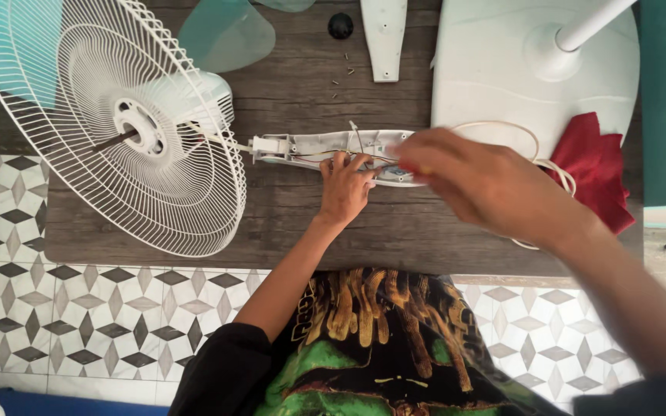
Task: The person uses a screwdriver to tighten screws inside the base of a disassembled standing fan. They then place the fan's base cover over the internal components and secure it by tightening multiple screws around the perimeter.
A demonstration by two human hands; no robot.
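Note:
A white fan neck housing point(310, 146) lies open on a dark wooden board point(302, 216), with thin wires showing inside. My left hand point(344, 187) rests on its near edge, fingertips pressing among the wires. My right hand point(478, 181) hovers blurred over the housing's right end, fingers pinched together; a thin tool may be in them, but I cannot tell. The housing joins a white wire fan guard point(109, 115) with its motor point(210, 96) at the left.
A round white fan base point(502, 69) with its pole point(591, 23) lies at the upper right, a red cloth point(599, 173) beside it. A white cover piece point(384, 35), a black knob point(340, 25), small screws point(342, 73) and a translucent blade point(225, 35) lie at the back. Patterned floor tiles point(79, 316) surround the board.

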